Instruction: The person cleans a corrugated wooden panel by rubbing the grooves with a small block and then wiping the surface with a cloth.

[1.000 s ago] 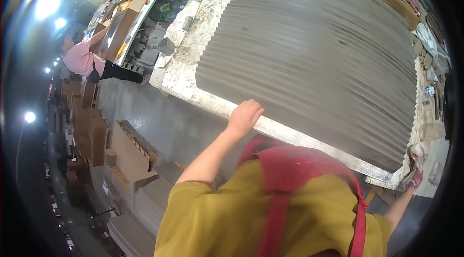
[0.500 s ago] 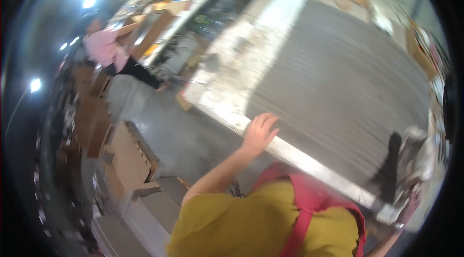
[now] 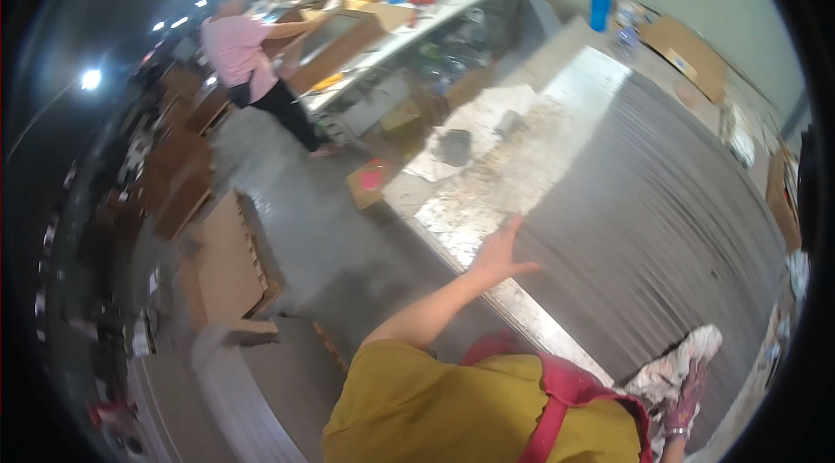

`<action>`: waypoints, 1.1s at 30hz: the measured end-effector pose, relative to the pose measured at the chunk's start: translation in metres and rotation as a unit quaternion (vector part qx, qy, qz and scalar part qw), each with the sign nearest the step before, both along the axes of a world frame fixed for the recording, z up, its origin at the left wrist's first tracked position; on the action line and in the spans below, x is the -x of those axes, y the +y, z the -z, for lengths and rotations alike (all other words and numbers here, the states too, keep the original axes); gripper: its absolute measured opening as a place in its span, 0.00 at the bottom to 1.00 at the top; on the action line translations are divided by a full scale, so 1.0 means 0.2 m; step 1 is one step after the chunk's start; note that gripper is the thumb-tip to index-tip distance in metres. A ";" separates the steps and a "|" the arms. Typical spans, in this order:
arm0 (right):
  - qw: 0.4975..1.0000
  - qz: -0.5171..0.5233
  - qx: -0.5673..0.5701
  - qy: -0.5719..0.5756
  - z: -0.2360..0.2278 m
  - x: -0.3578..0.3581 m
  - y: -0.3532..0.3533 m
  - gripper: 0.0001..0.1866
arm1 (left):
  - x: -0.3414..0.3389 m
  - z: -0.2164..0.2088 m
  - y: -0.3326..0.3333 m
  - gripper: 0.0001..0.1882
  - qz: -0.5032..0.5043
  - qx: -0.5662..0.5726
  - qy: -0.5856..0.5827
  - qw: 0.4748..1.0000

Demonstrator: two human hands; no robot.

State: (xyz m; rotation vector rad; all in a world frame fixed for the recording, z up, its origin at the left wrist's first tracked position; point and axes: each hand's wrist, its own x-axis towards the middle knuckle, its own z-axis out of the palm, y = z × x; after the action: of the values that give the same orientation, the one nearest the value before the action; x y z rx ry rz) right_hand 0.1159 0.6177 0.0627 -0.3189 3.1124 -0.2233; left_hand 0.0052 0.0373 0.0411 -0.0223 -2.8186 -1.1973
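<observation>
A grey-brown panel with a streaked surface covers most of the table in front of me. My left hand lies at the panel's near left corner, fingers stretched and thumb apart, holding nothing. On the lower right, my right hand, which looks gloved and stained, is closed on a crumpled whitish rag. The rag touches the panel near its front right edge. Left of the panel, a smeared white strip of tabletop shows, with a dark grey block on a white sheet.
A blue bottle, a clear bottle and cardboard stand along the far edge. A co-worker in pink works at another bench. Cardboard and stacked panels stand at left. Grey floor lies between.
My right hand and the rag have moved inward over the panel from its right edge. My left hand has shifted slightly along the near left corner. The view has turned.
</observation>
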 end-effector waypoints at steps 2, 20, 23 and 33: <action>0.997 0.075 0.007 -0.012 -0.10 -0.04 -0.15 0.48 | 0.06 0.17 -0.03 0.57 0.029 0.007 0.047 0.998; 0.888 -0.194 0.403 -0.108 -0.13 0.74 -1.47 0.27 | 0.06 0.16 -0.06 0.48 0.113 -0.135 -0.055 0.983; 0.923 -0.054 0.378 -0.047 -0.11 0.58 -0.89 0.21 | 0.03 0.12 -0.16 0.48 0.083 -0.043 -0.048 0.994; 0.957 0.267 -0.068 0.095 0.15 0.19 0.34 0.33 | 0.04 0.16 -0.11 0.45 0.075 -0.087 -0.079 0.990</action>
State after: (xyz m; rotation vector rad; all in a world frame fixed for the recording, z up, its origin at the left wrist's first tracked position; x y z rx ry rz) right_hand 0.0785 0.6856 0.0334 0.5422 3.3061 0.0278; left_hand -0.0032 0.0146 0.0093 -0.1359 -2.8769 -1.5401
